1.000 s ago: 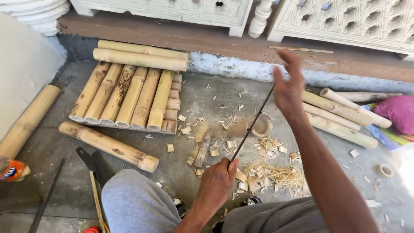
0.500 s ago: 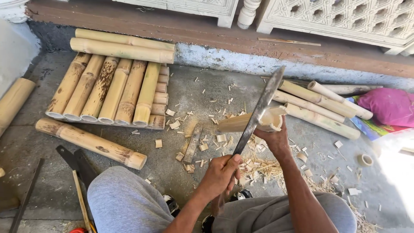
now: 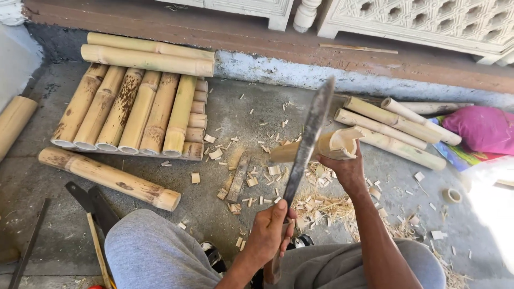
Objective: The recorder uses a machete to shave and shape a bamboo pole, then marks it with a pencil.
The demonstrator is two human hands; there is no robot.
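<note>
My left hand (image 3: 270,233) grips the handle of a long dark machete (image 3: 308,144), and its blade slants up and to the right. My right hand (image 3: 345,168) holds a short split bamboo piece (image 3: 334,144) from below, level with the blade. The blade lies across the piece's left side. Pale bamboo chips and shavings (image 3: 321,206) cover the concrete floor under both hands. My knees in grey trousers (image 3: 155,251) fill the bottom of the view.
A row of bamboo poles (image 3: 126,109) lies at the left, with one loose pole (image 3: 110,177) in front. More thin poles (image 3: 393,128) lie at the right beside a pink cloth (image 3: 482,127). A saw (image 3: 93,206) rests by my left knee. A tape roll (image 3: 451,195) sits far right.
My right hand came down from the air, empty a second ago, and now holds the bamboo piece against the blade. The machete has tilted more upright.
</note>
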